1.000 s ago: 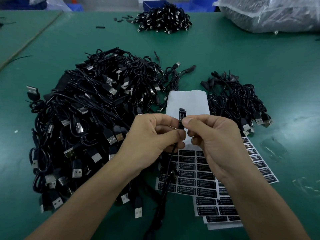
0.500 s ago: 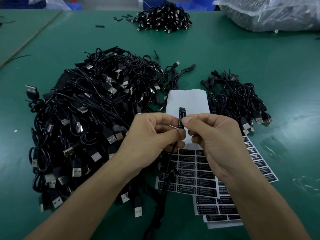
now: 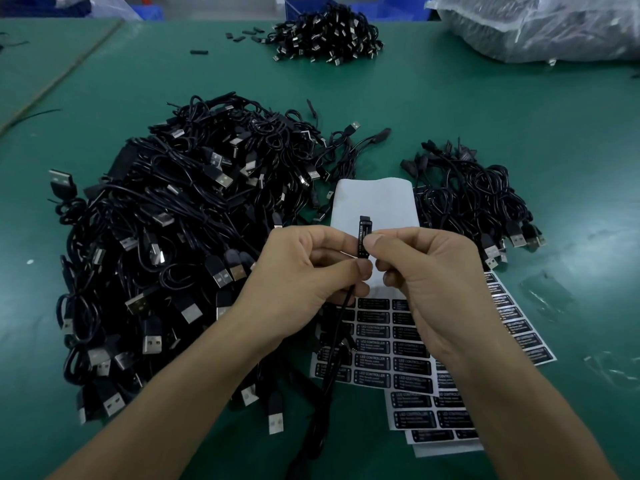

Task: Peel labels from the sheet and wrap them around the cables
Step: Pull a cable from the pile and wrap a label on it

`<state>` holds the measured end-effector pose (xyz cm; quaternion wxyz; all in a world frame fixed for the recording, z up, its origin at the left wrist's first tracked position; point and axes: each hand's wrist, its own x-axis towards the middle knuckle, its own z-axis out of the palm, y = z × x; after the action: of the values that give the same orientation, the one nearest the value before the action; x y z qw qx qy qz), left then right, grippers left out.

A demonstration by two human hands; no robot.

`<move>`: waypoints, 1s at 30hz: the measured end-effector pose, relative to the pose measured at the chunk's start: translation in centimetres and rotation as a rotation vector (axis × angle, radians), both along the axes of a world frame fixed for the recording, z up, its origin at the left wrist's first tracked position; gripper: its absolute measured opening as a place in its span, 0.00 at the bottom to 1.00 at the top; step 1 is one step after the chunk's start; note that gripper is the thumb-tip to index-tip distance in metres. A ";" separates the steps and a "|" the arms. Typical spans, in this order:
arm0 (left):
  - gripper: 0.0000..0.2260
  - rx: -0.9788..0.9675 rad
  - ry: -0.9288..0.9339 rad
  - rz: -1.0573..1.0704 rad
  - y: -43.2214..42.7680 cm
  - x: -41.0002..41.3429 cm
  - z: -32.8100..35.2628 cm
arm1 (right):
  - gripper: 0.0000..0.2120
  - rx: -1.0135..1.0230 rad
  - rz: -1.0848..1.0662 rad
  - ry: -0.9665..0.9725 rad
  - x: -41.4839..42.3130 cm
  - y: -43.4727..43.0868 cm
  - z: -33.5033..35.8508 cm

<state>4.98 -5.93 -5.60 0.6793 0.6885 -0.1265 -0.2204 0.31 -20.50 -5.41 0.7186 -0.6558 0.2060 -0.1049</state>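
Both hands meet over the label sheets at the table's middle. My left hand (image 3: 304, 275) and my right hand (image 3: 429, 271) pinch a small black controller piece (image 3: 362, 237) on a thin black cable (image 3: 332, 358), held upright. A black label with white print is wrapped along it. The cable hangs down from the left hand toward the near edge. Under the hands lie overlapping label sheets (image 3: 391, 362) with rows of black labels; the top part of one sheet (image 3: 374, 202) is bare white backing.
A big heap of black USB cables (image 3: 180, 258) fills the left of the green table (image 3: 519, 116). A smaller bundle of cables (image 3: 474, 202) lies to the right, another pile (image 3: 329, 36) at the far edge, and a clear plastic bag (image 3: 540, 26) at the far right.
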 end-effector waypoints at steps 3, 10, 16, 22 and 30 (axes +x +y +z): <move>0.05 0.000 0.004 -0.002 0.0 0.0 0.0 | 0.06 -0.005 -0.010 -0.004 0.0 0.1 0.0; 0.05 0.004 0.003 0.000 0.0 -0.1 0.0 | 0.05 0.003 -0.006 0.004 -0.1 0.2 0.1; 0.05 0.009 0.010 -0.001 0.0 0.0 0.1 | 0.03 0.002 -0.005 0.017 0.0 0.1 0.0; 0.04 0.023 -0.004 -0.002 0.1 0.0 0.2 | 0.03 0.004 -0.002 0.005 0.0 0.0 0.1; 0.04 0.026 -0.009 0.002 0.1 -0.1 0.2 | 0.04 -0.010 -0.004 -0.010 -0.1 0.1 0.2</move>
<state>4.88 -5.82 -5.37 0.6699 0.6984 -0.1261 -0.2181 0.24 -20.43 -5.24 0.7160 -0.6586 0.2031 -0.1109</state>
